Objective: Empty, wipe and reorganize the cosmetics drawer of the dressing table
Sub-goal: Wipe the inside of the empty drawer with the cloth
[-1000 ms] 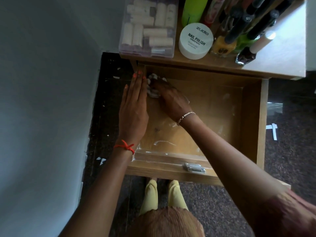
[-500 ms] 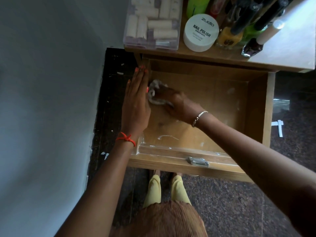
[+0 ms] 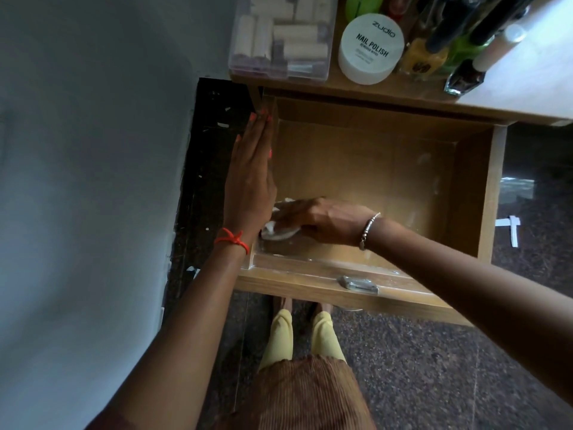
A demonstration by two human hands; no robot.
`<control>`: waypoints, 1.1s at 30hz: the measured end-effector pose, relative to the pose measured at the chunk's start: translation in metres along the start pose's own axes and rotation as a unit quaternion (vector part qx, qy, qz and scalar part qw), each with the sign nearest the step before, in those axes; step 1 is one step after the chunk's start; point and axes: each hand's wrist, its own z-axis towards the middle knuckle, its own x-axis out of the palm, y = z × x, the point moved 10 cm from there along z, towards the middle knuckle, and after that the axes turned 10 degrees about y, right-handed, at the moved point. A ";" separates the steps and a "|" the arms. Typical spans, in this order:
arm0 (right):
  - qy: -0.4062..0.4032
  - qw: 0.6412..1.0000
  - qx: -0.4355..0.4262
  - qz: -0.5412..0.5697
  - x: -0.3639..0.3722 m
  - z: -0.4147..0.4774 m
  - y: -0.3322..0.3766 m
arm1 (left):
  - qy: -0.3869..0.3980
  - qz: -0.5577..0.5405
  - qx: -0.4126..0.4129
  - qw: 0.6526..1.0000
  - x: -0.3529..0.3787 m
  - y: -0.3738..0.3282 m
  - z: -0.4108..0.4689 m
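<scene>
Where the drawer [image 3: 468,193] is: pulled out below the bench [image 3: 527,88], a wooden box with a pale, glossy bottom that has white smears; the only thing inside is a cloth.
Cloth [image 3: 274,234]: white and crumpled, on the drawer bottom in the front left corner, mostly covered by the right hand.
Right hand [image 3: 322,220]: fingers stretched out over the cloth, pressing it down; I cannot tell if the thumb hooks it. A silver bead bracelet is on the wrist.
Left hand [image 3: 251,181]: flat, fingers straight and together, lying along the left wall of the drawer; orange nails, a red thread on the wrist.
Handle [image 3: 359,283]: small metal piece on the front board.
Box [image 3: 279,35]: clear plastic, on the bench, filled with cream cylinders lying in rows.
Tub [image 3: 370,48]: round, white, flat lid printed "NAIL POLISH", just beside the box.
Bottles [image 3: 462,79]: small glass ones with dark caps, yellow, green and brown, crowded beside the tub.
Floor [image 3: 434,367]: dark speckled stone.
</scene>
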 end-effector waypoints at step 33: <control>-0.013 0.996 0.039 0.084 -0.006 0.000 0.012 | -0.001 0.005 0.002 1.000 -0.001 -0.003 -0.001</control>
